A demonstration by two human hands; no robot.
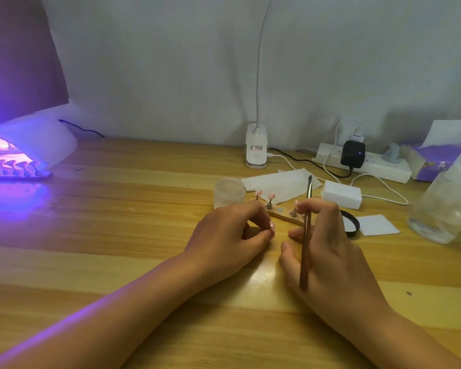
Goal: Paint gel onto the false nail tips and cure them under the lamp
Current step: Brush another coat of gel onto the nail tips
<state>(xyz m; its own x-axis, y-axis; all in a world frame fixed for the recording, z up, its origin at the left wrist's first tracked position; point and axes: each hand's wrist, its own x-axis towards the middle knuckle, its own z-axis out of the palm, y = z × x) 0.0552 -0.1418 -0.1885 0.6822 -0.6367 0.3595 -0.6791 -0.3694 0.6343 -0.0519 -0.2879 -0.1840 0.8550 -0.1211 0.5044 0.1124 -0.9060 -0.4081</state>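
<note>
Head view, nail tips (14, 164) inside lit lamp (41, 141), frosted jar (229, 193) nearby

**Around the edges of the bench**

We see a pale wooden bench (117, 209) set against a wall draped in white cloth. At its back edge stands a white clip light (256, 151), its gooseneck rising out of view. To the right lies a white power strip (381, 167) with a black adapter (353, 154) plugged in and a white block (341, 194) near it. Far right, a purple tissue pack (434, 162) sits behind a clear plastic bottle (445, 201).
</note>
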